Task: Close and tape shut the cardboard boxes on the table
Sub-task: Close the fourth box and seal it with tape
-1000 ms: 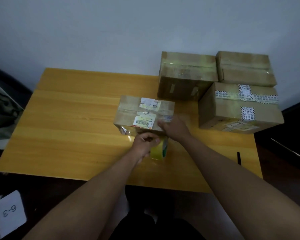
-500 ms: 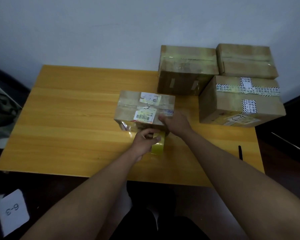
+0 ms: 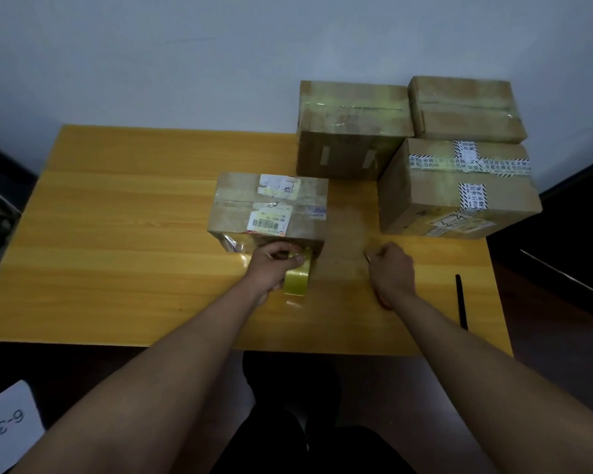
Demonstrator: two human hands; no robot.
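Cardboard boxes are sitting on a smooth, honey-coloured wooden table point(image 3: 117, 234) with a visible plank grain. The nearest box point(image 3: 271, 206), a squat brown rectangle, is lying near the table's middle, its top flaps closed and carrying glossy clear tape, a white barcode label and a torn pale sticker. Crinkled transparent film is showing on its front face at the lower left corner.

The left hand point(image 3: 274, 265) is curling around a roll of tape point(image 3: 297, 278), a yellowish translucent ring standing on edge against the box's front face; thumb and fingers are wrapping the top of the roll. The right hand point(image 3: 392, 268) is resting on the bare tabletop to the right of that box, apart from it, fingers curled under in a loose fist; something small and pale is glinting at its fingertips and a trace of red is peeking out beneath the wrist, but I cannot tell whether it is gripping anything.

Three more boxes are standing at the far right: a tall box point(image 3: 350, 131) with shiny tape along its top seam, a flatter box point(image 3: 466, 107) behind, and a large box point(image 3: 459, 189) crossed by white printed tape with black-striped edges. A thin black stick point(image 3: 460, 299) is lying near the table's right edge. A white card point(image 3: 9, 422) marked "6-3" is lying on the dark floor at lower left.
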